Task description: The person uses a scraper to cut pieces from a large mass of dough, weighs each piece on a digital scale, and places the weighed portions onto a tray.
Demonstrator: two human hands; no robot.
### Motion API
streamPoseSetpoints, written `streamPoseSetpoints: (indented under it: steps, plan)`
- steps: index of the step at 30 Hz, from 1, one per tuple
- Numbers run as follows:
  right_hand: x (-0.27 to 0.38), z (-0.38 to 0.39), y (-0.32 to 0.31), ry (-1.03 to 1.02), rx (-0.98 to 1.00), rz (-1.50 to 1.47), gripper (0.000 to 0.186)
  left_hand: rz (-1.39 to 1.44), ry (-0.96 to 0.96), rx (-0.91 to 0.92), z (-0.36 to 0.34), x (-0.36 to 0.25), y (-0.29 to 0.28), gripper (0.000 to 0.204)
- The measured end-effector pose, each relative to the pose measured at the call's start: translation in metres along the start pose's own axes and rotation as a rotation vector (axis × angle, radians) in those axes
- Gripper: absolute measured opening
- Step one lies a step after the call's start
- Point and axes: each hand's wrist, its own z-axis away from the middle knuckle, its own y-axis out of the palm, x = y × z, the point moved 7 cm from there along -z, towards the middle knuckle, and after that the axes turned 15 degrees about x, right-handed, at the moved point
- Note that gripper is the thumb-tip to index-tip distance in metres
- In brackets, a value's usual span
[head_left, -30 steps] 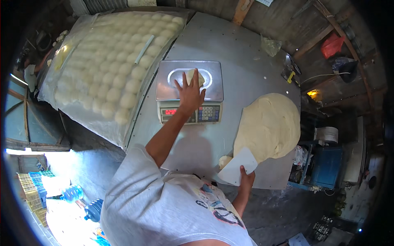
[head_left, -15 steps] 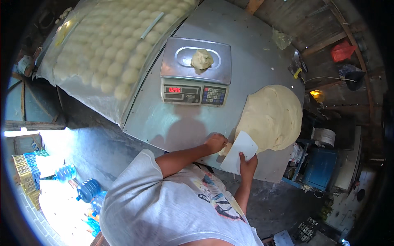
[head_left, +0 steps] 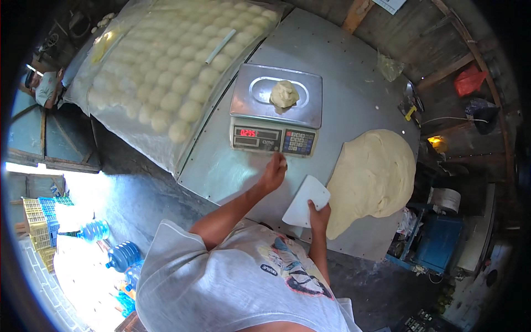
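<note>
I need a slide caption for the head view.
Right hand grips flat white scraper beside broad pale dough mass; small cream dough lump rests on silver metal scale.

Red lit digits glow on the display [head_left: 255, 134] of the digital scale [head_left: 238, 145], with small pale lettering on the housing below it; the blue-and-red keypad [head_left: 298, 142] beside it bears marked keys. On the pale shirt [head_left: 204, 276], a dark oval badge [head_left: 269, 269] within the coloured print carries light lettering
</note>
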Motion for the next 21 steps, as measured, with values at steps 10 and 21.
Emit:
streamPoseSetpoints:
  steps: [10, 21]
  plan:
    - [0.008, 0.038, -0.048, 0.134, -0.199, -0.194, 0.042, -1.379, 0.605, -0.411, -0.125, -0.197, -0.078, 0.060]
    - [0.008, 0.028, -0.028, 0.079, -0.188, -0.225, 0.044, 0.616, 0.977, 0.206, 0.019, -0.352, -0.127, 0.048]
